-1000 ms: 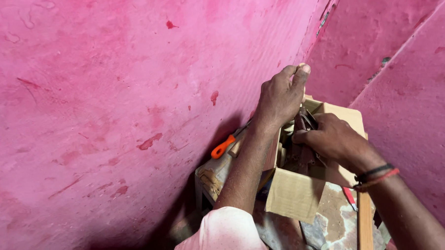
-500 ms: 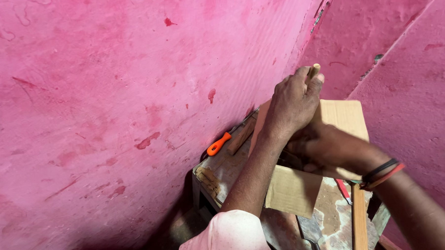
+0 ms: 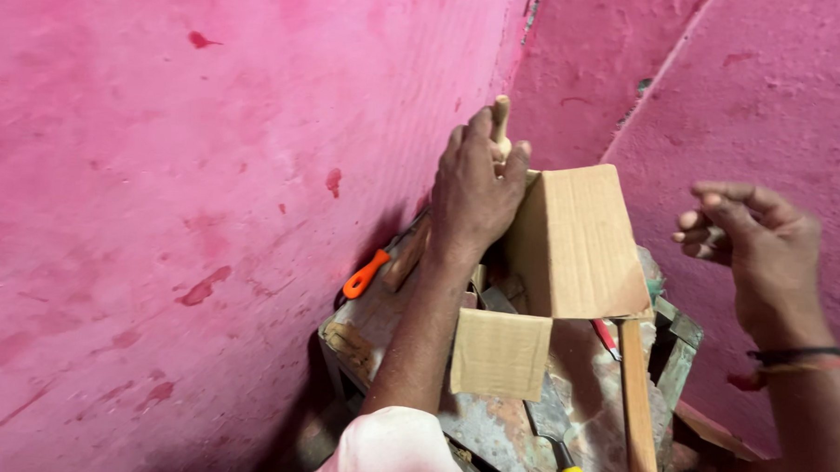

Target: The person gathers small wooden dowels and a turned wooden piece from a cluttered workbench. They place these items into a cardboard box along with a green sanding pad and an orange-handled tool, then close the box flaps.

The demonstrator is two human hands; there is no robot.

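Pink plastered wall (image 3: pixel 208 163) fills the left and rear of the view. Below it, a worn, stained table (image 3: pixel 389 328) bears an open cardboard box (image 3: pixel 578 241), flaps spread. Left hand (image 3: pixel 473 196), above the box's far-left corner beside the wall, has its fingers clamped around a pale wooden handle (image 3: pixel 501 118) that projects above the knuckles. Right hand (image 3: pixel 755 248) hangs right of the box, clear of it, fingers loosely curled and empty. An orange-handled tool (image 3: pixel 366 274) lies against the wall.
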